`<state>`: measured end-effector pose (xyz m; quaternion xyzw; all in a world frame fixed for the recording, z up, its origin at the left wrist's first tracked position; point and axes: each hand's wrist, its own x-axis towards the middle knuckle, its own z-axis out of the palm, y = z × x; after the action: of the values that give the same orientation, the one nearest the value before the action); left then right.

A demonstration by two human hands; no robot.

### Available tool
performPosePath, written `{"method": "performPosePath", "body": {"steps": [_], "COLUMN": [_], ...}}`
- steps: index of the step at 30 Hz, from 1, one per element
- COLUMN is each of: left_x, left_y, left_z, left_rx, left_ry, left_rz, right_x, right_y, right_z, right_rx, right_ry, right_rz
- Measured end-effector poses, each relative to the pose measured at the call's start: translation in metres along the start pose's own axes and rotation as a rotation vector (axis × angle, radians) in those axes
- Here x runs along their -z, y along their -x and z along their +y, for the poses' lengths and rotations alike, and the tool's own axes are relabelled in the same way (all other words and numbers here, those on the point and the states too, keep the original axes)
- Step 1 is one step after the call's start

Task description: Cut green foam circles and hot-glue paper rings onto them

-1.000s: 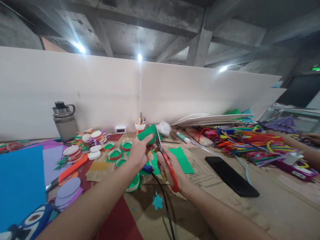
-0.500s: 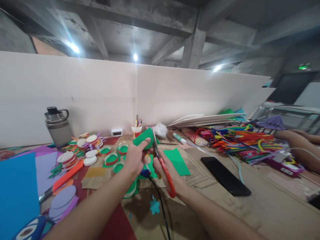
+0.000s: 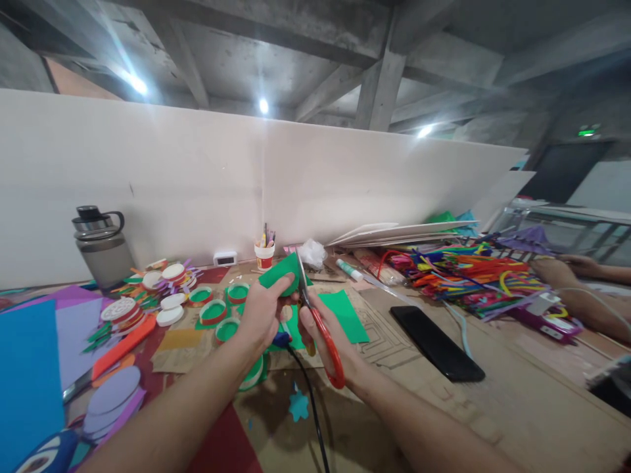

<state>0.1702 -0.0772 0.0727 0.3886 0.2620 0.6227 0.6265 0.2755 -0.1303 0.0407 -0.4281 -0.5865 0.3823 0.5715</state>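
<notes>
My left hand pinches a green sheet piece between thumb and fingers, raised above the table. In my right hand are red-handled scissors, their blades pointing up along the right edge of the green piece. Below and beyond the hands lies a larger green sheet. Left of my left hand are several red-rimmed rings with green inside. A black cable with a blue end runs down beneath the hands, beside a light-blue flower shape.
A bottle stands at the back left, near a pen cup. A black phone lies to the right, before colourful pipe cleaners. Another person's arms rest at the far right. An orange cutter lies left.
The view has shifted slightly, so the table items appear a little further left. Both hands keep their holds on the green piece and the scissors.
</notes>
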Motion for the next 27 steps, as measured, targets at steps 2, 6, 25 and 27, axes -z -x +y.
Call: {"method": "performPosePath", "body": {"steps": [2,6,25,27], "left_x": [0.000,0.002,0.005,0.006], "left_y": [0.000,-0.001,-0.003,-0.004], "left_z": [0.000,0.000,0.004,0.004], "left_rx": [0.003,0.015,0.016,0.019], "left_ry": [0.000,-0.028,-0.051,-0.048], "left_rz": [0.001,0.004,-0.007,-0.011], "right_x": [0.000,0.000,0.001,0.001], "right_y": [-0.001,-0.003,-0.005,-0.005], "right_z": [0.003,0.013,0.016,0.016], "right_rx": [-0.015,-0.037,-0.079,-0.066], "right_ry": [-0.039,-0.082,-0.107,-0.099], "right_rz": [-0.054,-0.045,-0.052,-0.046]}}
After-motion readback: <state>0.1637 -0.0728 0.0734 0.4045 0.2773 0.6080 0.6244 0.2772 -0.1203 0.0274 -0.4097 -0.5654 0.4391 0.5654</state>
